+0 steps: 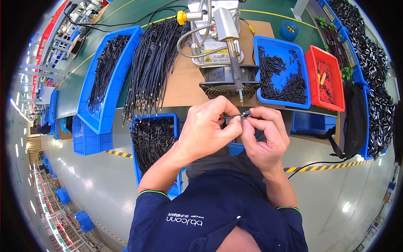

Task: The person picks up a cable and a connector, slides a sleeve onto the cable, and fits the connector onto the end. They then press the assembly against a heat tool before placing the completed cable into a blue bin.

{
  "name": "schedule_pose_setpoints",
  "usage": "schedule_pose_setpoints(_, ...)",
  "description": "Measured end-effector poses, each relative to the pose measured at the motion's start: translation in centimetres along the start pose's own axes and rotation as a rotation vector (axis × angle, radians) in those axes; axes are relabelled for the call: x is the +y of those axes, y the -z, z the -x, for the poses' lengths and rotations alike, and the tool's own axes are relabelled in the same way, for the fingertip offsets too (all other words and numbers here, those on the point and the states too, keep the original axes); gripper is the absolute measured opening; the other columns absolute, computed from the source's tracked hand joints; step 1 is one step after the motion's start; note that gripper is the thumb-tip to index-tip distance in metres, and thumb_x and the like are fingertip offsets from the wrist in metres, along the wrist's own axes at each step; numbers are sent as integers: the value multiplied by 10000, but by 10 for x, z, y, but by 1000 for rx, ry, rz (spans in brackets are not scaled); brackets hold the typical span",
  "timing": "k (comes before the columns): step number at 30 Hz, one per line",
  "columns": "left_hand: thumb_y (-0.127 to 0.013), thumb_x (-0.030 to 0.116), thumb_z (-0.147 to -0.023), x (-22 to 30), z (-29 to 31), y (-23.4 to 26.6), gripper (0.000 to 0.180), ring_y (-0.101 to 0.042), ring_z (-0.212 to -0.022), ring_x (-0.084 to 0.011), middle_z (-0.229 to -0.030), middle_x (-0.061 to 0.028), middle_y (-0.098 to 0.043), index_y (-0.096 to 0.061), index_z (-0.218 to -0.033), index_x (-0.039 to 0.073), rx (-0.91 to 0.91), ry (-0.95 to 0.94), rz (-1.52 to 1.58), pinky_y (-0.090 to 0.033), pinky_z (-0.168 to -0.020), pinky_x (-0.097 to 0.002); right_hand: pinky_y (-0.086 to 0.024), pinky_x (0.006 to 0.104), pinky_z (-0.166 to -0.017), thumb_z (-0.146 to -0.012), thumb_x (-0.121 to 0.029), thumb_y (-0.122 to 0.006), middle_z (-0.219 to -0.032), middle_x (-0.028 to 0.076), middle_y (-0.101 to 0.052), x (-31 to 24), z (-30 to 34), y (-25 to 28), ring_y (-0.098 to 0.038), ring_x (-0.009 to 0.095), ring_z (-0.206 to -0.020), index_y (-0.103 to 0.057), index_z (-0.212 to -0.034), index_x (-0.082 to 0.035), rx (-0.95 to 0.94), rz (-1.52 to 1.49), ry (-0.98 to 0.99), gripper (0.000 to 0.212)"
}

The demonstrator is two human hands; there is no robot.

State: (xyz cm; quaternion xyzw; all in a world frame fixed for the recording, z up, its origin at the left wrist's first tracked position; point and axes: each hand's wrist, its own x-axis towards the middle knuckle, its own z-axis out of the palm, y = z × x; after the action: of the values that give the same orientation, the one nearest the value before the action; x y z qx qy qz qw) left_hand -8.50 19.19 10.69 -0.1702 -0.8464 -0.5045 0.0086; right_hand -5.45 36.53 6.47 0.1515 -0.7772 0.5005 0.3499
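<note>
Just below the tip of the soldering iron [235, 69], my two hands meet in a pinch. My left hand [205, 128] is closed, with thumb and forefinger on a thin black cable [236, 116]. My right hand [268, 138], also closed, pinches a small dark piece [246, 113] at the cable's end; it looks like a connector, but the fingers hide most of it. The iron points down from a clamp on a white machine [216, 42], in front of a black fan [228, 77]. Fingertips and iron tip appear apart.
Black cables [153, 63] lie bunched on the bench left of the machine, beside a blue tray [131, 54] of more cables. To the right stand a blue tray [283, 69] of short black tubes, a red tray [312, 63] and a blue cup [289, 30]. Below the bench sits a cable-filled blue bin [176, 130].
</note>
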Motion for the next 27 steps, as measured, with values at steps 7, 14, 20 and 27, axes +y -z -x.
schedule_pose_setpoints(7, -747, 22, -916, -5, 10, 6, 78, -519, -693, 11, -886, -3, -740, -698, -973, 1, -175, 280, 331, -435, -599, -197, -471, 202, -677, -1028, 14, -695, -929, 17, -697, -11, 16, 26, -592, 38, -788, -687, -1183, 20, 3, -571, -601, 156)
schedule_pose_setpoints(14, -773, 67, -975, -11, 17, -1, 105, -600, -761, -40, -910, -31, -745, -730, -1016, -19, -277, 216, 307, -481, -659, -234, -324, 177, -559, -1006, -38, -760, -748, -94, -603, -3, 24, 36, -432, -39, -646, -752, -1146, 37, -143, -593, -782, 160)
schedule_pose_setpoints(20, -806, 123, -953, -35, 44, 5, 125, -697, -736, -199, -906, -101, -752, -776, -978, 4, -174, 25, -75, -526, -656, -307, -497, 239, -647, -1013, -102, -758, -868, 19, -756, 26, 8, 53, -617, 41, -725, -769, -1128, 32, -265, -204, -737, 177)
schedule_pose_setpoints(27, -811, 147, -952, -84, 92, 49, 156, -689, -746, -189, -864, -107, -740, -786, -1004, 2, 56, 330, -292, -527, -688, -318, -576, 535, -862, -1041, -309, -666, -1019, 247, -736, 94, -52, 73, -727, 452, -955, -766, -1149, 18, -313, 913, -357, 358)
